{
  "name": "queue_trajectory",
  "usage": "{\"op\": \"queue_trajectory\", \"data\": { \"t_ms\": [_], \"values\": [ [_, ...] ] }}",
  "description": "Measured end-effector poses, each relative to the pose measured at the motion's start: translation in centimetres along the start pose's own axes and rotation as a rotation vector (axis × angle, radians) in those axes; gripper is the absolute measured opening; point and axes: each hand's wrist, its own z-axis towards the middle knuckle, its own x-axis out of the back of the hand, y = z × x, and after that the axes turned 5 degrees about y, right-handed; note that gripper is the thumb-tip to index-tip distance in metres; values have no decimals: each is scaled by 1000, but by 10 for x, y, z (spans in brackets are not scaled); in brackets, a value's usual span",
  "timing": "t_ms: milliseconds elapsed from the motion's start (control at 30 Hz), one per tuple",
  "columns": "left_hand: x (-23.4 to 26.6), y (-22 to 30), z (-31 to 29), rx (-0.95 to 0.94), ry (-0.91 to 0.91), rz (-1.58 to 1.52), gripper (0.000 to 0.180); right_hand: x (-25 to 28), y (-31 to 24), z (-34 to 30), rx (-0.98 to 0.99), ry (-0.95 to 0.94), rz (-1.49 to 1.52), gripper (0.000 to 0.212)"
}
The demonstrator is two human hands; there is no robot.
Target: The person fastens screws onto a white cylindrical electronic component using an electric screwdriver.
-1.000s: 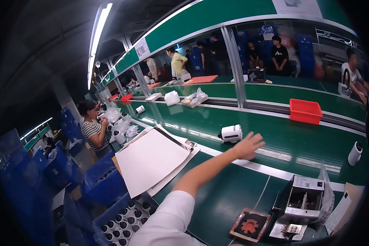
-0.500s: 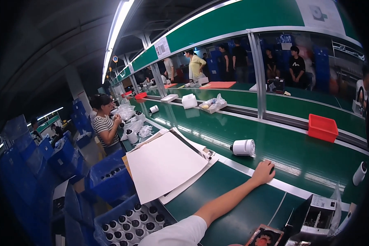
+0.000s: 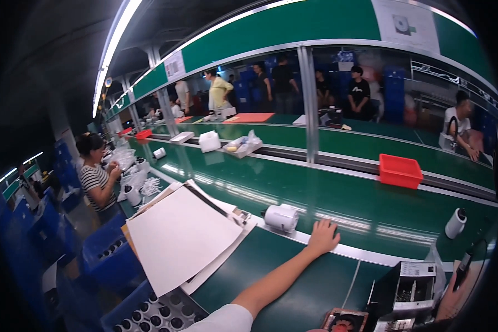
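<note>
My left hand (image 3: 323,237) rests palm down on the metal edge of the green belt, its fingers spread and nothing held. Just left of it lies a white cylindrical housing (image 3: 282,218) with a black end, on its side against that metal edge and apart from my fingers. At the lower right, my right hand (image 3: 455,296) is closed around a dark, slim electric screwdriver (image 3: 462,270), held upright with a thin cord looping off it; the picture rim partly cuts this hand off. Beside it stands a dark open-topped box (image 3: 414,293) with small metal bits inside, probably screws.
White sheets (image 3: 185,238) lie at the bench's left. A blue crate (image 3: 116,316) holds several black-capped white cylinders. Another white cylinder (image 3: 455,223) stands tilted on the belt's right. A red tray (image 3: 399,170) sits beyond. A co-worker in stripes (image 3: 98,180) works at left.
The view has turned right, shifting the scene leftward. My right hand has come into view with the electric screwdriver. The near white housing has come closer to the metal edge and turned somewhat.
</note>
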Motion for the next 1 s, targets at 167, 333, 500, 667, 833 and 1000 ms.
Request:
{"op": "queue_trajectory", "data": {
  "t_ms": [167, 333, 500, 667, 833, 1000],
  "values": [
    [-2, 22, 5, -56, 22, -78, 37, 36, -11, 29, -138, -80, 291, 38],
    [-4, 19, 5, -42, -1, -25, 38, 38, -10, 21, -407, -126, 396, 29],
    [-3, 14, 7, -12, -9, 11, 41, 49, -13, 18, -468, -219, 431, 29],
    [-4, 12, 8, -1, -37, 29, 46, 44, 20, 8, -513, -343, 793, 29],
    [-3, 13, 8, 51, -78, 13, 47, 56, 41, 8, -624, -486, 1044, 45],
    [-5, 11, 7, 66, -73, 33, 48, 77, 43, 22, -628, -842, 1636, 74]
  ]
}}
